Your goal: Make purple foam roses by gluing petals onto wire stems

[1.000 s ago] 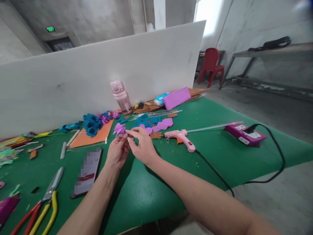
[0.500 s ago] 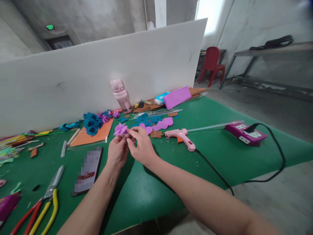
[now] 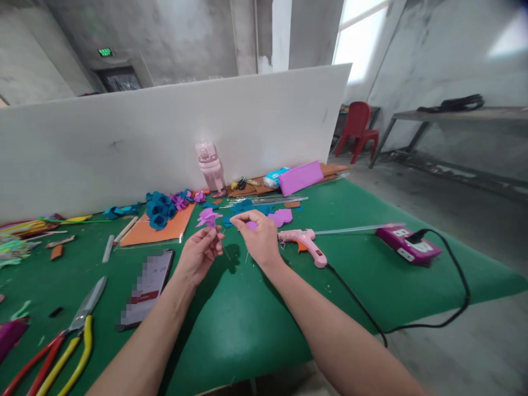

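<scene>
Between the thumb and fingers of my left hand point(image 3: 202, 247) is a purple flower point(image 3: 209, 218), its petals spread above the fingertips. A thin strand shows below that hand. My right hand point(image 3: 259, 237) is closed in a pinch to the right of the flower, apart from it; what the fingertips hold, if anything, is too small to make out. Loose purple petal pieces point(image 3: 281, 218) lie behind my right hand, partly hidden by it. Just right of this hand a pink hot glue gun point(image 3: 306, 242) rests on its side, a clear glue stick point(image 3: 350, 229) sticking out its back.
A phone point(image 3: 147, 289) and large shears point(image 3: 84, 313) lie at the left. Finished blue flowers point(image 3: 159, 209) sit on an orange sheet point(image 3: 144, 234). A pink bottle point(image 3: 211, 168) stands by the white board point(image 3: 165, 132). A black cord runs from a purple power strip point(image 3: 406, 246) past the table's right edge.
My right hand has moved away from the flower to the right, still pinched. My left hand keeps hold of the flower. The view has tilted up slightly.
</scene>
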Demonstrator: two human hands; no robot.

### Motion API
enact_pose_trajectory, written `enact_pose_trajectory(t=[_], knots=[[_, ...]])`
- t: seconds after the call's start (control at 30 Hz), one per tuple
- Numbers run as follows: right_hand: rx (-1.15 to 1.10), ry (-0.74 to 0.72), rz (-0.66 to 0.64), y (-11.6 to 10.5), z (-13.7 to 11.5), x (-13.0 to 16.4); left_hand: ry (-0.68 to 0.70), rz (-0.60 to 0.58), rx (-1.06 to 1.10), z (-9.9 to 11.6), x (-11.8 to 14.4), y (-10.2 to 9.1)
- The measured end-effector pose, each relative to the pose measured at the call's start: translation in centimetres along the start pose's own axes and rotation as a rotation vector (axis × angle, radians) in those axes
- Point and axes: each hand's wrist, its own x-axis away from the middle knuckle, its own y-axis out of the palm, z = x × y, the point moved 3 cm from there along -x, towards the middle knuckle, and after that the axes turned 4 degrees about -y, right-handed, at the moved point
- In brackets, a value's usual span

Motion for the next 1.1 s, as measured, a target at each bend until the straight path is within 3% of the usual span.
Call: enact_pose_trajectory(t=[0.13, 0.43, 0.67, 1.1], knots=[[0.065, -0.08, -0.129, 0.6, -0.2, 0.3, -0.008, -0.043, -0.061, 0.0, 0.3, 0.3], [0.139, -0.183, -0.247, 1.1, -0.7, 0.5, -0.004, -0.067, -0.097, -0.1, 0.5, -0.1], [0.23, -0.257, -0.21, 1.2, -0.5, 0.8, -0.033, -0.123, -0.146, -0.6, 0.5, -0.1], [0.357, -0.294, -0.23, 1.1, -0.1, 0.8, -0.058, -0.121, -0.19, -0.8, 0.7, 0.1]])
